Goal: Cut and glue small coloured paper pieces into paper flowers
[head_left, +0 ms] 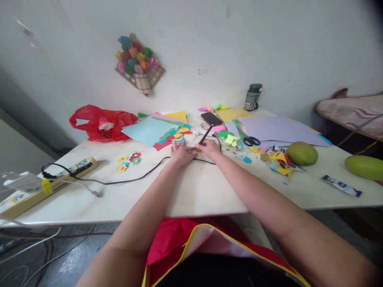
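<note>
My right hand is closed round a black pen, its upper end leaning up and away. Beside it, my left hand lies low on the table with its fingers spread. A small orange paper piece shows between the two hands, partly covered by the fingers. Just beyond them lie a white and pink glue gun, a dark phone and a pile of cut paper shapes. Several finished paper flowers sit to the left.
A black cord crosses from the power strip past my hands. A red plastic bag and coloured sheets lie at back left. Rightward are scissors, paper scraps, a green mango, a tube and a bottle.
</note>
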{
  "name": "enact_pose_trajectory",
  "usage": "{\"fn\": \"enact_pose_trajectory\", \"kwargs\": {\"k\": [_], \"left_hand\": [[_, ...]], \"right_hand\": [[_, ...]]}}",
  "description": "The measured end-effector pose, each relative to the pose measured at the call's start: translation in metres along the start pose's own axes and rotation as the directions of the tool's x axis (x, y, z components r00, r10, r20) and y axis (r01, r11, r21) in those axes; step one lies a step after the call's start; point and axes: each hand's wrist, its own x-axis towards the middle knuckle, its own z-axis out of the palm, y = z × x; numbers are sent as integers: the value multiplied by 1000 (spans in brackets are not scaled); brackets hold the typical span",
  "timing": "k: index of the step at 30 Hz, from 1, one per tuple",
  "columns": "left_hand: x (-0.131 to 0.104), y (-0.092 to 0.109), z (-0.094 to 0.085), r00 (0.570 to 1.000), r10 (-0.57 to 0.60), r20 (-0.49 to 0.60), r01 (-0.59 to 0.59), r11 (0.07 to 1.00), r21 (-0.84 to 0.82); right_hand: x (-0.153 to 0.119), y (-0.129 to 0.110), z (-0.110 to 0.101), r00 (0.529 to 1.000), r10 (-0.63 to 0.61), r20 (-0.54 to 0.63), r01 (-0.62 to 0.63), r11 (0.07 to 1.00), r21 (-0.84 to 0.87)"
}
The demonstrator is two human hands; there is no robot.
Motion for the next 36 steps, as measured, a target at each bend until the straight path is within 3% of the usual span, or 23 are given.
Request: {"fn": "enact_pose_trajectory", "kwargs": {"k": [36], "left_hand": [[-3, 1, -3, 1000, 5, 18, -6, 1000, 19]], "right_hand": [[-3, -4, -3, 999, 41, 1, -41, 996, -81]]}}
